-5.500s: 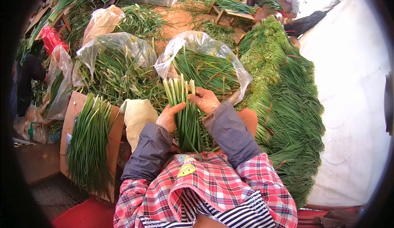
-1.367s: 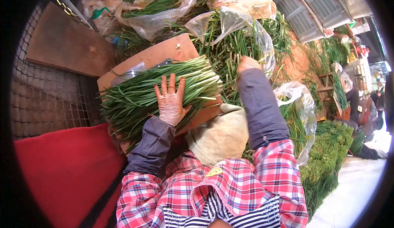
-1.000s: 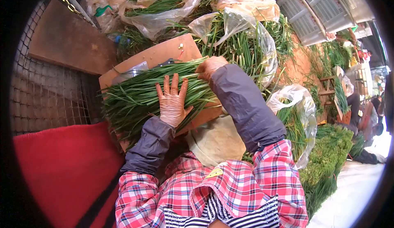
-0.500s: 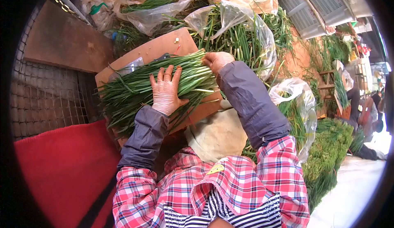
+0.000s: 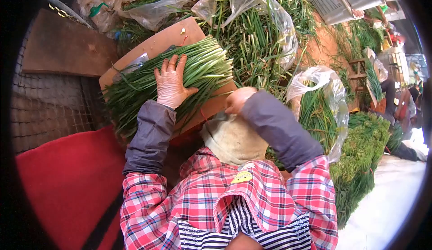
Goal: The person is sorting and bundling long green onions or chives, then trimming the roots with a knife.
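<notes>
A thick pile of green chives (image 5: 153, 81) lies across a tan board (image 5: 180, 32), pale stem ends to the right. My left hand (image 5: 172, 83), in a thin clear glove, rests flat on the pile with fingers spread. My right hand (image 5: 240, 100) is off the stems, by the board's lower right edge. Its fingers are curled and slightly blurred; what they hold, if anything, is hidden. Just below it is a pale cloth-like cover (image 5: 236, 140). A small red strand (image 5: 203, 114) shows at the board's near edge.
Beyond the board, loose greens (image 5: 245, 38) spill from clear plastic bags. Another bag of greens (image 5: 317, 115) stands right, beside a dense green stack (image 5: 360, 155). Grey crates (image 5: 326, 0) are at the top right. A brown panel (image 5: 67, 43) and red cloth (image 5: 72, 182) lie left.
My right hand has left the pale stem ends and moved down toward the board's near edge. My left hand stays flat on the chives. The view has shifted slightly.
</notes>
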`<state>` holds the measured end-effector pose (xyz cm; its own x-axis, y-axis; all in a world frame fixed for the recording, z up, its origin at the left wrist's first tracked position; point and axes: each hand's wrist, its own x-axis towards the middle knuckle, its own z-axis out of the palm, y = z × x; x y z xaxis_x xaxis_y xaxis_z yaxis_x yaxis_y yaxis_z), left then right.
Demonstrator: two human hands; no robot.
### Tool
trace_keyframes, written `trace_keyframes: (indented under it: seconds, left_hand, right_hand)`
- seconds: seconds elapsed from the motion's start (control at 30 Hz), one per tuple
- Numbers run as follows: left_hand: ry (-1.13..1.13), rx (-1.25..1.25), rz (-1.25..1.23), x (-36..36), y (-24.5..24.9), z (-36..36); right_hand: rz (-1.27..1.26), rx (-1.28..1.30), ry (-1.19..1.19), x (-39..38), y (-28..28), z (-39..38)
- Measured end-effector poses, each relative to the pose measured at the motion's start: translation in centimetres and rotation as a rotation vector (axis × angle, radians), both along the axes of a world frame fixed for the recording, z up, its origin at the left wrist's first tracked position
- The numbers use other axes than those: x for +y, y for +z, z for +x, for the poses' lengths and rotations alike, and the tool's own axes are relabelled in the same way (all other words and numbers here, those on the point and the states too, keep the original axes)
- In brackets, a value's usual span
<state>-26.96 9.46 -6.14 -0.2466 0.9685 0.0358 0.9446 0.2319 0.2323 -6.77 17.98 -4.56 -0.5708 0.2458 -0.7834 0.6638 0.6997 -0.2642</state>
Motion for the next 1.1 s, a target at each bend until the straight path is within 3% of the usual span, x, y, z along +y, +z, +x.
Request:
trace_keyframes:
  seconds: [0.03, 0.13, 0.33, 0.43, 0.57, 0.67, 0.77, 0.87, 0.9, 1.0, 1.1]
  left_hand:
    - [-0.006, 0.0, 0.01, -0.1, 0.2, 0.0]
    - [-0.016, -0.027, 0.014, -0.7, 1.2, -0.1]
    - [-0.012, -0.037, 0.036, -2.8, 0.9, 1.1]
    - [0.02, 0.106, -0.005, -3.1, -1.8, 2.5]
    - [0.032, 0.204, 0.015, -2.4, -3.3, 1.9]
    - [0.035, 0.221, 0.013, -2.3, -3.4, 1.8]
    - [0.046, 0.252, -0.012, -2.1, -3.5, 1.7]
    - [0.05, 0.262, -0.036, -2.1, -3.2, 1.8]
    - [0.049, 0.261, -0.042, -2.1, -3.0, 1.8]
    - [0.053, 0.266, -0.034, -1.9, -3.0, 1.7]
    - [0.052, 0.24, -0.017, -1.8, -2.8, 1.4]
  right_hand:
    - [0.04, -0.018, 0.039, -0.9, -3.3, -0.6]
    - [0.123, -0.023, -0.131, -1.7, -4.7, -3.6]
    - [0.216, 0.63, -0.365, -2.4, -6.5, -3.1]
    - [0.064, 0.675, -0.489, -2.1, -6.7, -3.4]
    - [0.009, 0.576, -0.215, -0.5, -7.7, -2.2]
    - [0.346, 0.369, 0.129, -0.6, -10.1, -2.9]
    - [0.27, 0.182, 0.083, -3.1, -4.6, -4.4]
    - [0.249, 0.266, 0.274, -3.9, -4.8, -5.0]
    - [0.289, 0.348, 0.285, -4.1, -6.3, -5.3]
    - [0.221, 0.126, -0.086, -4.1, -6.9, -8.0]
    - [0.156, 0.215, -0.067, -2.9, -6.9, -6.8]
